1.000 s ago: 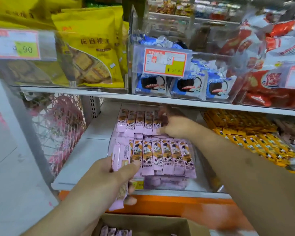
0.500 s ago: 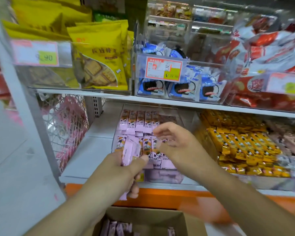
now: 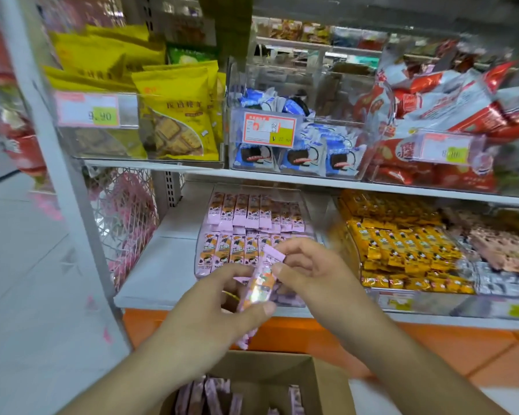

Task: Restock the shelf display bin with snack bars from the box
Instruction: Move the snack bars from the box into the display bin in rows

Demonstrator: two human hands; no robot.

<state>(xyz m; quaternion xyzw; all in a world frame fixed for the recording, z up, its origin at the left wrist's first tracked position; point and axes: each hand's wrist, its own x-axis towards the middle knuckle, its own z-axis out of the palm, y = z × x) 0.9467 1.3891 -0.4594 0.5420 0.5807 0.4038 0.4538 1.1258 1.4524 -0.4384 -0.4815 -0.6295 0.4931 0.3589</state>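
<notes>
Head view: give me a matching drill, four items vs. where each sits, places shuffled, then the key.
Items:
1. pink snack bars in the clear bin
2. cardboard box
3. yellow cracker bags
4. orange snack bars

Places:
A. upper shelf, left side
B. lower shelf, right of the pink bin
C. lower shelf, just behind the hands
D. below the shelf edge, bottom of the view

Pairs: 1-C, 2-D, 3-A, 4-B

The left hand grips a bunch of pink bars; the right hand pinches the top of one.
</notes>
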